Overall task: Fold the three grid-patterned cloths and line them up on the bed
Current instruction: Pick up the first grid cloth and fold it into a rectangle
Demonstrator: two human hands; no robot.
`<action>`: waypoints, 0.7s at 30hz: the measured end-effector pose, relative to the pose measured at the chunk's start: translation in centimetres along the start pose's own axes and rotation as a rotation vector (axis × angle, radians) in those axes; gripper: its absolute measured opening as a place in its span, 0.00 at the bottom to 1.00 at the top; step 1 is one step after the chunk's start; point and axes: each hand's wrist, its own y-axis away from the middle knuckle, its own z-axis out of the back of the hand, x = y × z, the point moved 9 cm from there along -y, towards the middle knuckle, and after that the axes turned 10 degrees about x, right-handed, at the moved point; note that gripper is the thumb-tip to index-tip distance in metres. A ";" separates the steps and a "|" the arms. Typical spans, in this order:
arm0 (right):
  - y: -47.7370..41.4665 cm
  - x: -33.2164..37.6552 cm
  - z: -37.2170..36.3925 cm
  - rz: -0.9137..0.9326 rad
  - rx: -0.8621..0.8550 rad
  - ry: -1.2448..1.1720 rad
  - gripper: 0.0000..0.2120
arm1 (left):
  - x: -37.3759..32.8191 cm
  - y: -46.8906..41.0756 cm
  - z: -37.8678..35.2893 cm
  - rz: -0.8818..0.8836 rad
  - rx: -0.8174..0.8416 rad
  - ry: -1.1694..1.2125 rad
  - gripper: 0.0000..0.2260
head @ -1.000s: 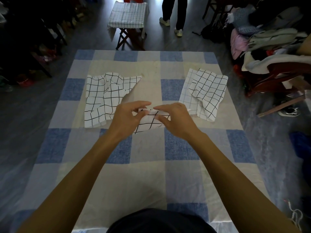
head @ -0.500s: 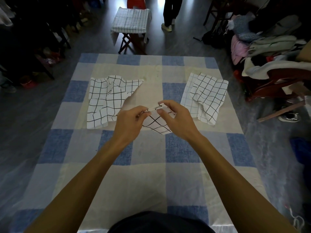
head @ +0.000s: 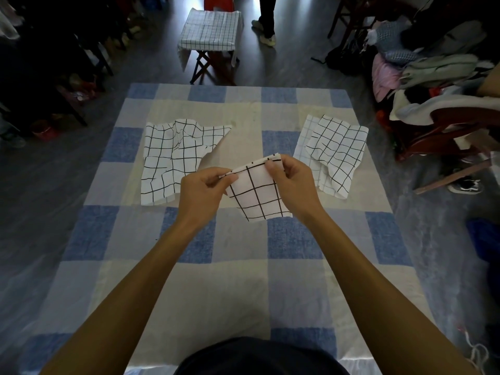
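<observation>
Head view: a bed (head: 243,280) covered in blue, grey and cream checks fills the middle, and all three white cloths with black grid lines are on or over it. The left hand (head: 201,189) and right hand (head: 293,182) hold the middle cloth (head: 257,196) up over the centre of the bed. Each grip is clamped on the cloth's top edge, thumb and fingers pinching it, the left at the left corner and the right at the right corner. That edge runs left to right and tilts, higher on the right. The rest of the cloth hangs down toward the person, and whether its bottom edge touches the bed cannot be told.

The left cloth (head: 176,158) lies crumpled just beyond the left hand, with one corner pointing right. The right cloth (head: 335,150) lies rumpled near the bed's right edge, a flap folded over its top.

Beyond the bed stands a stool (head: 209,29) draped in a checked cover, beside a person's legs (head: 266,20). A pile of clothes (head: 433,69) sits on the right.
</observation>
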 end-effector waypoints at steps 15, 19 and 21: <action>2.7 3.3 -4.6 0.333 -0.098 0.601 0.20 | 3.5 2.8 1.0 0.008 0.061 -0.037 0.10; 2.5 4.6 -9.9 0.450 0.068 0.913 0.11 | 3.5 3.6 2.0 -0.045 0.119 -0.073 0.07; 2.5 5.0 -11.2 0.443 0.075 0.922 0.06 | 4.0 3.9 2.8 -0.058 0.107 -0.086 0.08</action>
